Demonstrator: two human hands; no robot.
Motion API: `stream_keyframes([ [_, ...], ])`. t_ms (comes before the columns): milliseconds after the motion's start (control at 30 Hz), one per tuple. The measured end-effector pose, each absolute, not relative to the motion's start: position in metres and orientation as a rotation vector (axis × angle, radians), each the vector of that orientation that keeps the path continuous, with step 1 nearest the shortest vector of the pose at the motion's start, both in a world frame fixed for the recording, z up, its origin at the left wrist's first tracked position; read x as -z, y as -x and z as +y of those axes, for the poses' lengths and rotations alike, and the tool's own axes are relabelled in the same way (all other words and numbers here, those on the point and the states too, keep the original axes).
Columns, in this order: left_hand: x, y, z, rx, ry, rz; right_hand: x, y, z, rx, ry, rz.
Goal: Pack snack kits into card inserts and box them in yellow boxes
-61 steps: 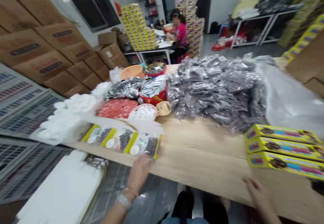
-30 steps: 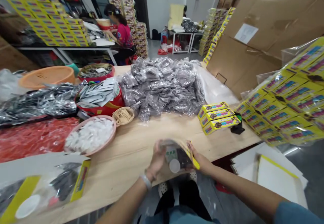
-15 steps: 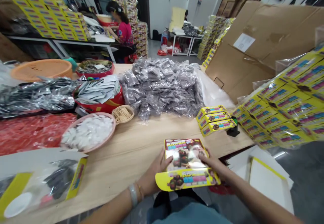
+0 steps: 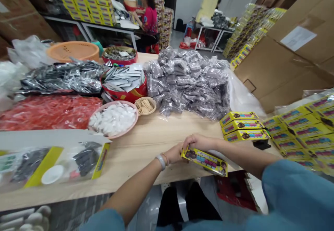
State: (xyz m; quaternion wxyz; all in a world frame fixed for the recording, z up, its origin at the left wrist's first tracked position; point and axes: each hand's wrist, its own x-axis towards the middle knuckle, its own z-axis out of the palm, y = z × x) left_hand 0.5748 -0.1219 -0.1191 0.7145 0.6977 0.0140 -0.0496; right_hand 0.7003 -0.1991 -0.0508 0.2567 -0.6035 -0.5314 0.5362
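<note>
A yellow printed cardboard box (image 4: 206,160) is tilted over the front edge of the table, its narrow side facing me. My left hand (image 4: 174,153) is closed at the left end of the box, most of its fingers hidden behind it. Crossing over from the right, my right hand (image 4: 196,142) has its fingers curled on the upper left corner of the same box. To the right lie several finished-looking yellow boxes (image 4: 244,125) in a short row. Beyond my hands is a heap of clear-wrapped grey packets (image 4: 190,85).
On the left are a pink bowl of white packets (image 4: 130,128), a small basket of wooden sticks (image 4: 153,110), a red tub of sachets (image 4: 125,93) and red packets (image 4: 52,112). Wrapped box stacks (image 4: 305,130) and a large carton (image 4: 273,60) stand right. A co-worker (image 4: 150,20) sits behind.
The box has turned from its broad printed face with a flap hanging out to its narrow side. My right hand has moved left to the box's left end, close to my left hand.
</note>
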Motion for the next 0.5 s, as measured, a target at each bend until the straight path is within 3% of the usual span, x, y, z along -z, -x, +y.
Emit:
stream_keyframes([
  [300, 0.113, -0.574, -0.117, 0.173, -1.551, 0.037, 0.042, -0.702, -0.204, -1.268, 1.737, -1.632],
  [500, 0.109, -0.573, -0.118, 0.174, -1.791, -0.004, 0.049, -0.678, -0.214, -0.816, 1.777, -2.234],
])
